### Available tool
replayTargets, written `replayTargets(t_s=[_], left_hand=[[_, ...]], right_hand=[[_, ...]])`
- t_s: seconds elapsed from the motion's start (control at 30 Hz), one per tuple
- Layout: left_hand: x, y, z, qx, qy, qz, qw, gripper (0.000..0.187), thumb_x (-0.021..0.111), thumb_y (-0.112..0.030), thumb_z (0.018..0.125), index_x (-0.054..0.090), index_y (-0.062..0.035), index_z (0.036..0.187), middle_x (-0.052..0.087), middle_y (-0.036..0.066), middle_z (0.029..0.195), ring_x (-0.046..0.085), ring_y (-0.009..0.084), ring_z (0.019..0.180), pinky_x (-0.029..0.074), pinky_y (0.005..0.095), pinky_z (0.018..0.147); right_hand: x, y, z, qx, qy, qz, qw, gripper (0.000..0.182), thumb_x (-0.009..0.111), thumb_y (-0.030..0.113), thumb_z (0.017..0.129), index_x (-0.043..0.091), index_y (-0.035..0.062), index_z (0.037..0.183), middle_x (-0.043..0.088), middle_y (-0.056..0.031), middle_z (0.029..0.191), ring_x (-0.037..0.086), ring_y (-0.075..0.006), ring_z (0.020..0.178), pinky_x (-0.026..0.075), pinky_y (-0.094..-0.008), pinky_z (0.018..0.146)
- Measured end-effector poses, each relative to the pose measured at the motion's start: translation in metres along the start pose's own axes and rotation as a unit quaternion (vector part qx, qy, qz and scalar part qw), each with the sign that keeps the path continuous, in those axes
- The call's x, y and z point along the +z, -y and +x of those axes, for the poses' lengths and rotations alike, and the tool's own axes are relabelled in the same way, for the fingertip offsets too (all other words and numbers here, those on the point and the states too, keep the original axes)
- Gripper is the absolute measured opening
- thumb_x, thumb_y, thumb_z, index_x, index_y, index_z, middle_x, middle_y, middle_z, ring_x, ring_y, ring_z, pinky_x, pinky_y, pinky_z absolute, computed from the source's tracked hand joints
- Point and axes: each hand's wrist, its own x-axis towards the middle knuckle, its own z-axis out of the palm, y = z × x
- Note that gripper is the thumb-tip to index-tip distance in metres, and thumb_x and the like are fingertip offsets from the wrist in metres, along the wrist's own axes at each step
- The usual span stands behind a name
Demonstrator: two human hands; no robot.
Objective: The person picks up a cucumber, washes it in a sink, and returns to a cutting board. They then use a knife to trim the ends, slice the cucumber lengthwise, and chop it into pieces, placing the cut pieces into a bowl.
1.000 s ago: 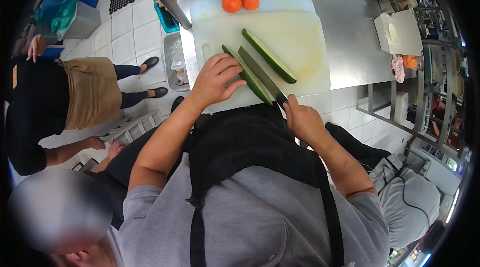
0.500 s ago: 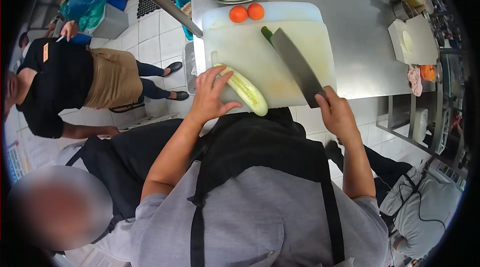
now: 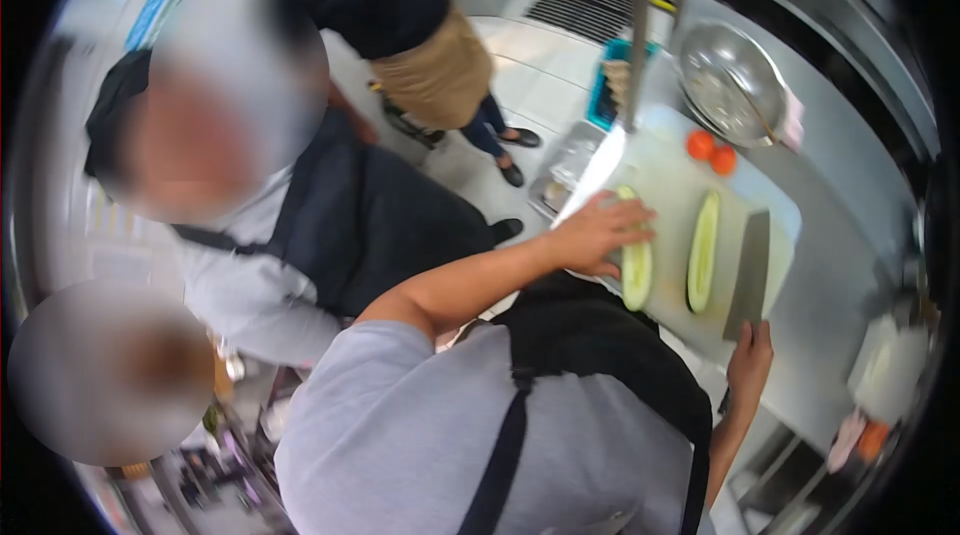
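Note:
My right hand (image 3: 750, 365) is closed around the handle of a wide-bladed kitchen knife (image 3: 750, 270), whose blade lies flat over the right side of the white cutting board (image 3: 668, 147). Fingers spread, my left hand (image 3: 602, 233) rests over a halved cucumber (image 3: 637, 275) near the board's left edge, thumb apart. A second cucumber half (image 3: 703, 253) lies cut face up between that one and the blade. Two tomatoes (image 3: 712, 152) sit at the board's far end.
A steel bowl (image 3: 715, 65) with a thin stick in it stands beyond the board on the steel table (image 3: 830, 235). A plastic tub (image 3: 562, 175) and a teal basket (image 3: 605, 85) are left of the table. One co-worker (image 3: 380, 205) stands close at my left, another (image 3: 430, 65) beyond.
My view has swung left. The second cucumber half, largely hidden by the blade before, now shows, with the knife to its right. My left hand stays at the first half.

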Motion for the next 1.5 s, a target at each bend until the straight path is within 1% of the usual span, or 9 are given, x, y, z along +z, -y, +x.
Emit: replayTargets(t_s=[0.07,0.13,0.17,0.53,0.67,0.87,1.2,1.33,1.5], left_hand=[[-0.002,-0.008,-0.005,-0.024,0.0,0.006,1.0,0.091,0.091,-0.04,0.065,0.054,-0.0241,0.147,0.039,0.007,0.163,0.039,0.0301,0.149,0.03,0.0586,0.116],[-0.002,-0.014,-0.004,-0.036,0.01,0.02,0.999,0.088,0.09,-0.04,0.066,0.056,-0.0241,0.145,0.039,0.006,0.163,0.038,0.029,0.149,0.03,0.0566,0.116],[0.0,-0.016,-0.005,-0.044,0.003,0.028,0.999,0.086,0.09,-0.04,0.067,0.056,-0.0247,0.145,0.04,0.005,0.162,0.037,0.0288,0.149,0.03,0.0554,0.116],[0.009,-0.024,-0.014,-0.09,-0.023,0.037,0.995,0.081,0.087,-0.046,0.071,0.057,-0.0266,0.144,0.04,0.006,0.161,0.038,0.0307,0.148,0.029,0.0567,0.116],[0.009,-0.021,-0.015,-0.085,-0.025,0.031,0.996,0.078,0.087,-0.045,0.072,0.058,-0.0279,0.143,0.042,0.005,0.16,0.039,0.0303,0.147,0.029,0.0564,0.116],[0.019,-0.008,-0.01,-0.05,-0.049,0.061,0.996,0.066,0.086,-0.038,0.073,0.064,-0.0298,0.134,0.048,0.001,0.155,0.04,0.0285,0.145,0.029,0.0564,0.117],[0.021,0.006,0.007,-0.005,-0.051,0.045,0.998,0.057,0.087,-0.034,0.071,0.07,-0.028,0.125,0.058,-0.001,0.143,0.045,0.0261,0.141,0.03,0.0552,0.117],[0.019,0.014,0.019,0.043,-0.041,0.047,0.997,0.049,0.087,-0.033,0.07,0.073,-0.0253,0.117,0.064,-0.002,0.131,0.048,0.0256,0.137,0.03,0.0566,0.117],[0.013,0.018,0.03,0.081,-0.032,0.042,0.995,0.042,0.086,-0.033,0.069,0.073,-0.0215,0.108,0.067,-0.001,0.117,0.054,0.0251,0.13,0.031,0.0588,0.116]], right_hand=[[0.001,-0.001,0.006,-0.034,0.013,0.0,0.999,0.02,0.053,0.014,0.105,0.055,-0.0056,0.106,0.063,-0.0267,0.085,0.059,-0.0443,0.075,0.048,-0.0437,0.068],[-0.005,0.005,0.012,0.004,0.044,-0.07,0.997,0.019,0.053,0.016,0.106,0.052,-0.0024,0.104,0.062,-0.0305,0.081,0.06,-0.0516,0.075,0.047,-0.0495,0.063],[0.001,-0.009,0.014,-0.066,0.015,-0.041,0.997,0.02,0.053,0.017,0.106,0.05,-0.0025,0.103,0.061,-0.0318,0.08,0.06,-0.0536,0.077,0.045,-0.0532,0.063],[-0.003,-0.002,0.023,-0.067,0.063,-0.06,0.994,0.02,0.052,0.017,0.106,0.048,-0.0024,0.104,0.063,-0.0319,0.082,0.061,-0.0541,0.082,0.046,-0.0545,0.065],[-0.003,0.003,0.022,-0.028,0.073,-0.101,0.992,0.02,0.052,0.017,0.106,0.048,-0.002,0.104,0.064,-0.0315,0.083,0.062,-0.0535,0.083,0.046,-0.0551,0.066],[0.0,0.013,0.015,-0.05,0.046,-0.104,0.992,0.02,0.052,0.017,0.106,0.048,-0.0017,0.104,0.064,-0.0311,0.082,0.062,-0.0532,0.082,0.045,-0.0561,0.065],[0.006,0.016,0.017,-0.039,0.051,-0.13,0.989,0.017,0.053,0.016,0.105,0.046,-0.0002,0.103,0.062,-0.0316,0.08,0.061,-0.0537,0.08,0.044,-0.0554,0.062],[0.008,0.014,0.014,-0.048,0.03,-0.126,0.99,0.018,0.053,0.016,0.105,0.045,-0.0004,0.103,0.062,-0.0318,0.081,0.061,-0.0539,0.081,0.044,-0.0553,0.063],[0.011,-0.004,0.017,-0.045,0.025,-0.105,0.993,0.017,0.054,0.015,0.105,0.051,-0.0006,0.109,0.066,-0.0313,0.087,0.063,-0.0523,0.087,0.047,-0.0555,0.068]])
